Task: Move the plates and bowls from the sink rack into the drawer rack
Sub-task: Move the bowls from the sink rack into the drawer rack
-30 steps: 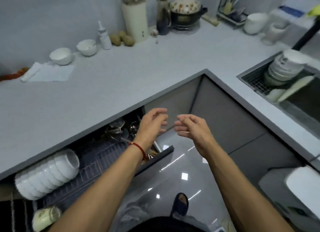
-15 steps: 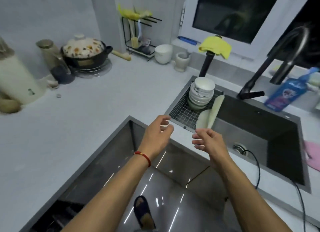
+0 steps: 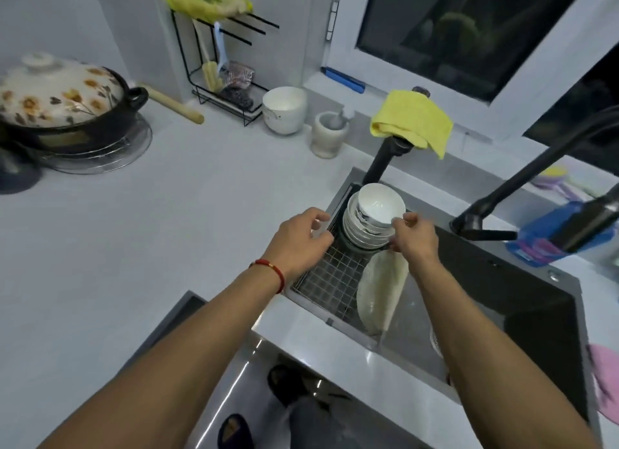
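Observation:
A stack of white bowls point(image 3: 371, 214) stands at the far end of the wire sink rack point(image 3: 330, 281), set into the left part of the sink. Two pale plates point(image 3: 378, 291) lean on edge at the rack's right side, nearer to me. My right hand point(image 3: 417, 239) is at the right side of the stack, its thumb on the top bowl's rim and its fingers curled against the lower bowls. My left hand point(image 3: 298, 244) hovers at the rack's left edge with fingers loosely curled, just short of the stack and holding nothing. The drawer rack is out of view.
A black faucet point(image 3: 522, 184) arches over the dark sink basin point(image 3: 502, 308). A second black spout with a yellow cloth point(image 3: 413, 122) rises just behind the bowls. On the counter stand a flowered pot point(image 3: 63, 103), a white bowl point(image 3: 284, 108) and a mortar point(image 3: 330, 137).
My view swung from the open drawer rack to the sink. Both hands moved forward from in front of the counter edge to either side of the bowl stack.

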The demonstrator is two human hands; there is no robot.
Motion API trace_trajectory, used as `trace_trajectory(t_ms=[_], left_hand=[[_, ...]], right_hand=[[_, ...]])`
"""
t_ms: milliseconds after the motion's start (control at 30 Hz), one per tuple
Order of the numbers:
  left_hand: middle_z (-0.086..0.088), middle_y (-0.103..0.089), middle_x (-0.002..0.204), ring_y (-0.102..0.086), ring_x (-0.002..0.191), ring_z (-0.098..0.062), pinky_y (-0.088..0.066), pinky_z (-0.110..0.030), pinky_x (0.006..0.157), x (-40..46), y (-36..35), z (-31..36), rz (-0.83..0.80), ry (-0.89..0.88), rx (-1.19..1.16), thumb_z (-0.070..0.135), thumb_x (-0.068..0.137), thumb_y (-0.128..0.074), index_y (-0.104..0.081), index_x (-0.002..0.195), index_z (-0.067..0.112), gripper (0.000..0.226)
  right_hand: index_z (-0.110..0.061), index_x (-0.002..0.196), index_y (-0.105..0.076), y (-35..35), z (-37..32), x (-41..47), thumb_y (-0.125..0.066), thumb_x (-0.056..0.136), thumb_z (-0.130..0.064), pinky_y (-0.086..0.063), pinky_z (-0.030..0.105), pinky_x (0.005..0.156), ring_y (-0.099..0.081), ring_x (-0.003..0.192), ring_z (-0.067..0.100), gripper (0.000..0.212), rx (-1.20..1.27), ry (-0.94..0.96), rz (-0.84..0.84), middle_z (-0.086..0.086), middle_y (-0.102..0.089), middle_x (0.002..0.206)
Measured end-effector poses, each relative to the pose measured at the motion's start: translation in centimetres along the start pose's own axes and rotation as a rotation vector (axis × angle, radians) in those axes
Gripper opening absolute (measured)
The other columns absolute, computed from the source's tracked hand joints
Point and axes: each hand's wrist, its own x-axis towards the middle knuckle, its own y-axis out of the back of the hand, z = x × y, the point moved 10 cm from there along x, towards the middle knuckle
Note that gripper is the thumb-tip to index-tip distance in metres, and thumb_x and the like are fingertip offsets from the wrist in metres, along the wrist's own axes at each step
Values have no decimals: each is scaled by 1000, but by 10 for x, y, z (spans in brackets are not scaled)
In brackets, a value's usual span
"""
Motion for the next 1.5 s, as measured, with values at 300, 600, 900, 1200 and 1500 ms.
trace_trajectory(t_ms=[300, 600, 900, 1200, 1500], left_hand=[[-4, -62, 133, -57, 107, -15, -48, -28, 93, 61, -36, -20, -55, 196, 79, 27, 96, -57, -56, 132, 26, 36], [3, -65, 116, -67, 96, -12, -57, -23, 81, 72, -42, -2, 42, 270, -225, 31, 94, -60, -60, 126, 29, 33], [-3, -61, 130, -61, 118, -27, -62, -50, 83, -79, 31, -67, 485, 350, -678, 20, 106, -42, -53, 136, 30, 33], [14, -75, 111, -70, 101, -2, -55, -17, 76, -431, 74, -172, 1140, 486, -678, 24, 108, -45, -65, 124, 32, 27], [-6, -66, 119, -66, 107, -25, -64, -43, 72, -766, 2, -249, 1477, 674, -928, 32, 104, -49, -66, 112, 30, 19]], right_hand=[[1, 128, -62, -16, 4, 78, -65, 86, -3, -55, 42, 94, -65, 115, 41, 43, -198, 29, 22, 23, -69, 124], [-24, 119, -60, 20, -31, 58, -66, 83, -16, -60, 38, 77, -67, 87, 16, 38, -7, 273, 37, 0, -68, 111], [-36, 112, -66, -119, -75, -102, -71, 82, -17, -55, 18, 52, -71, 68, 5, 36, 247, 346, -860, -22, -71, 101], [4, 131, -65, -225, 16, -442, -78, 90, -30, -53, 49, 108, -62, 129, 44, 55, 10, -125, -1970, 29, -65, 135], [7, 120, -69, -212, 143, -741, -85, 79, -30, -63, 41, 89, -71, 113, 43, 57, -241, -81, -2017, 30, -73, 118]])
